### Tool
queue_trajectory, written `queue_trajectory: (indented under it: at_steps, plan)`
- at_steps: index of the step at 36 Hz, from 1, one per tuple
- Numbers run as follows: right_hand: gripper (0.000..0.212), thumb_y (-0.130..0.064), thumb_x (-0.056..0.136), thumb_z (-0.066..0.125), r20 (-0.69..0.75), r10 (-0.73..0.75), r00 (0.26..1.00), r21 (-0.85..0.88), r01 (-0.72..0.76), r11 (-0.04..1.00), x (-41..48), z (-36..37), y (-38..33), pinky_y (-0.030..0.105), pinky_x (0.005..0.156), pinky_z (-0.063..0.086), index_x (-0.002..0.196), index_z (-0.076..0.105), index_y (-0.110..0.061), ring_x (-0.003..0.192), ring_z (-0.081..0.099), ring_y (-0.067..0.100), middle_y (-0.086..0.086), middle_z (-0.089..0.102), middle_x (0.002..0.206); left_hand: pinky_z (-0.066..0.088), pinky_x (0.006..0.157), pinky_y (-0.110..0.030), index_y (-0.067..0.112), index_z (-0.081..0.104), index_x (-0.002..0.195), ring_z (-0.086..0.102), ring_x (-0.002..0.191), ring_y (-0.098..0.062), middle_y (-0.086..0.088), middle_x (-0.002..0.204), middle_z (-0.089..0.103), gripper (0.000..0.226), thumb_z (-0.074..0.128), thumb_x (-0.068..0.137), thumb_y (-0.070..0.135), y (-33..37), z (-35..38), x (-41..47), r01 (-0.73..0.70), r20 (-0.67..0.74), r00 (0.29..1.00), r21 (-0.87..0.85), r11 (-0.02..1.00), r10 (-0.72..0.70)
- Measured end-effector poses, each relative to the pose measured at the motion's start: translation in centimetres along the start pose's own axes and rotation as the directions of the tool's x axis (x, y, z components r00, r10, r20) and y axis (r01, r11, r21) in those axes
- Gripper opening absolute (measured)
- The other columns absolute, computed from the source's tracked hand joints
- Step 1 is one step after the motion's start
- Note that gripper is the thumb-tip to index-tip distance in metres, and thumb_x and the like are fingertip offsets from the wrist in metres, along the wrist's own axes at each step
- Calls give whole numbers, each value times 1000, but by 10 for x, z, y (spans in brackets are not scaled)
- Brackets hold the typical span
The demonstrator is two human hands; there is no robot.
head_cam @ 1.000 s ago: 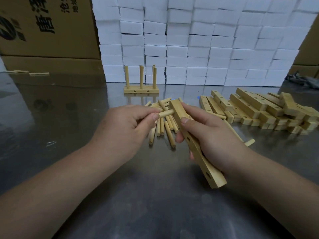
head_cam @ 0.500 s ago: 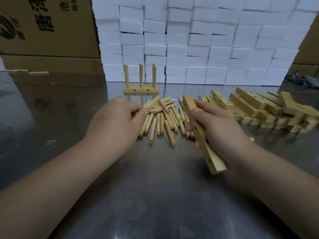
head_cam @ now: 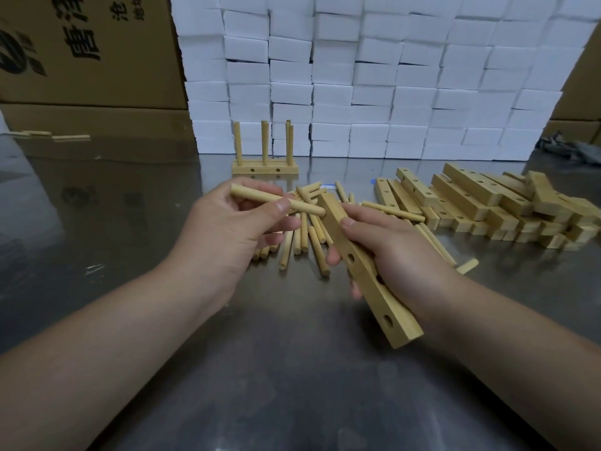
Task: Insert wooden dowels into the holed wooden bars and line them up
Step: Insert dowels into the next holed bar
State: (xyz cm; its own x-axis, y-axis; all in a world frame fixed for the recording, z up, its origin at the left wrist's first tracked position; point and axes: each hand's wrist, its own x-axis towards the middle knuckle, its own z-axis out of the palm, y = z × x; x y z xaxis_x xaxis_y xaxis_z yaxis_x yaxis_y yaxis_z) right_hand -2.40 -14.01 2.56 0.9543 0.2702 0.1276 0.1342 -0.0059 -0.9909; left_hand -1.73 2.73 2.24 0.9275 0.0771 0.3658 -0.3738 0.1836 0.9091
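My right hand [head_cam: 393, 255] grips a holed wooden bar [head_cam: 374, 288], held slanting above the metal table with its far end up. Three holes show along its near half. My left hand [head_cam: 234, 232] pinches a wooden dowel [head_cam: 257, 197] between thumb and fingers, and the dowel's right tip sits at the side of the bar's far end. Several loose dowels [head_cam: 305, 236] lie on the table under my hands. A finished bar with upright dowels [head_cam: 265, 166] stands at the back centre. A pile of holed bars [head_cam: 487, 203] lies at the right.
A wall of white blocks [head_cam: 374, 76] closes the back of the steel table [head_cam: 292, 369]. Cardboard boxes [head_cam: 81, 53] stand at the back left, with a few wooden pieces [head_cam: 55, 135] in front of them. One stray dowel [head_cam: 468, 265] lies right of my right hand.
My left hand reached into the loose dowels, picked one up, and brought it to the far end of the bar. The right hand tilted the bar slightly and kept holding it.
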Motion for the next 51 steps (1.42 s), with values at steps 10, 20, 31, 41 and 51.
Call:
queue_trajectory:
  at_steps: [10,20,31,41,51]
  plan:
    - [20,-22,97,45,-5,29,1000,20,-29,999,1,-1,1,20,38,43,93,57,-37,38,50,13,2,65,64,53,55,-21,20,66,70,70,70,-17,-2,76,72,16,65,78,7,-1,-1,-1,32,1,999,86,996,-32]
    - [26,-23,96,46,38,-42,998,-143,47,989,-4,0,-5,20,40,43,116,58,-35,41,52,8,1,65,64,37,42,-8,34,67,57,50,44,3,13,52,62,19,75,73,26,-4,-3,1,-9,-31,999,622,783,36]
    - [25,-24,97,45,-126,-48,991,-54,41,998,1,-9,-4,20,41,45,115,53,-39,44,52,11,-2,66,61,46,57,-20,38,66,84,55,57,-5,12,70,69,30,54,89,11,9,-3,-4,-106,44,994,417,902,97]
    - [25,-25,97,45,-43,-66,997,-86,62,994,1,-6,-2,22,43,46,104,55,-47,47,52,13,-1,65,64,45,51,-8,46,66,73,59,60,1,16,74,69,30,67,81,17,1,-3,-6,-126,60,992,541,831,111]
    - [31,-24,97,45,10,-110,994,-138,111,984,-2,-3,-4,21,44,46,92,58,-51,51,54,14,-1,64,64,41,52,-7,49,61,72,58,68,1,21,77,64,23,65,81,28,1,-4,-7,-186,79,980,664,724,180]
